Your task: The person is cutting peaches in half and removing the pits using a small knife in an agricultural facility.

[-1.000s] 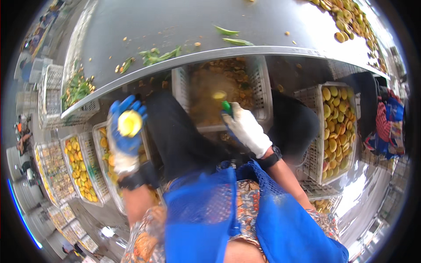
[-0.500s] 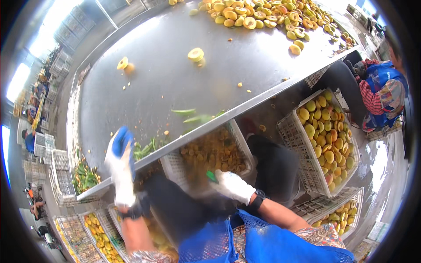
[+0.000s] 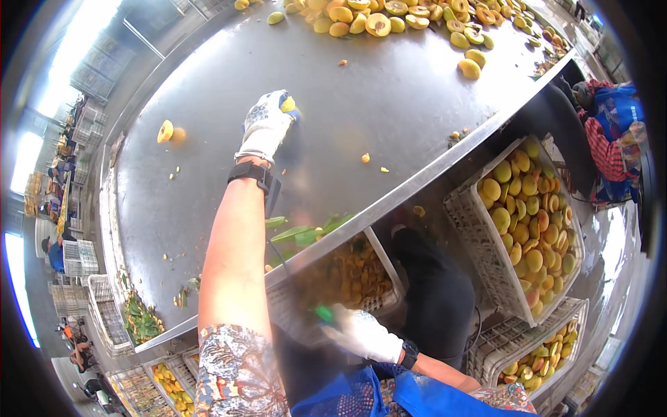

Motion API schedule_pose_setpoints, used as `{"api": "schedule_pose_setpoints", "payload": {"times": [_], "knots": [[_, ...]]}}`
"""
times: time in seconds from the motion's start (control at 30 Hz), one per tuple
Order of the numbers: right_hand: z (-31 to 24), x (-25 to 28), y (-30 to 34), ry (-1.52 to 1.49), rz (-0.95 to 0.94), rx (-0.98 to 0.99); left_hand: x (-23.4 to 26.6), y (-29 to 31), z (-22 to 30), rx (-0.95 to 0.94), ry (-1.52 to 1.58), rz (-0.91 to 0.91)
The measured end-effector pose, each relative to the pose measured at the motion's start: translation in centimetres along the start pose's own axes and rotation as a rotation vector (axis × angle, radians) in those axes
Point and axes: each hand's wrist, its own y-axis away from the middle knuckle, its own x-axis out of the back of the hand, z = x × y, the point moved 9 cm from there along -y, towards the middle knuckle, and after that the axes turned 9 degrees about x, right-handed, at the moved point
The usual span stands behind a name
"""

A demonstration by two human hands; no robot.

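Note:
My left hand, in a white and blue glove, reaches out over the grey metal table. Its fingers close on a yellow peach half, which shows in part at the fingertips. Lower down, short of the table's front edge, my right hand is in a white glove. It grips a small green tool, blurred, whose kind I cannot make out. A crate with yellow fruit pieces stands under the table edge, just beyond that hand. Another peach half lies on the table to the left.
A large heap of peach halves covers the table's far side. Green leaves lie along the front edge, more leaves at the left corner. Fruit-filled crates stand at the right, by a seated person in a blue apron.
My left hand has moved from the table's near left edge out over its middle and taken hold of a peach half. My right hand stays low with the green tool.

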Motion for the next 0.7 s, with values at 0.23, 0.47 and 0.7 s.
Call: {"api": "schedule_pose_setpoints", "payload": {"times": [0.23, 0.47, 0.7], "knots": [[-1.7, 3.0, 1.0, -0.564, 0.03, -0.271, 4.8, 9.4, -2.9, 0.111, 0.256, -0.331], [-6.5, 5.6, 0.2, -0.837, 0.295, -0.177, 13.4, 28.4, 1.6, -0.109, 0.474, -0.133], [-6.4, 1.0, 0.9, -0.862, 0.247, -0.155, 12.1, 38.0, -1.3, 0.442, 1.463, -0.247]]}}
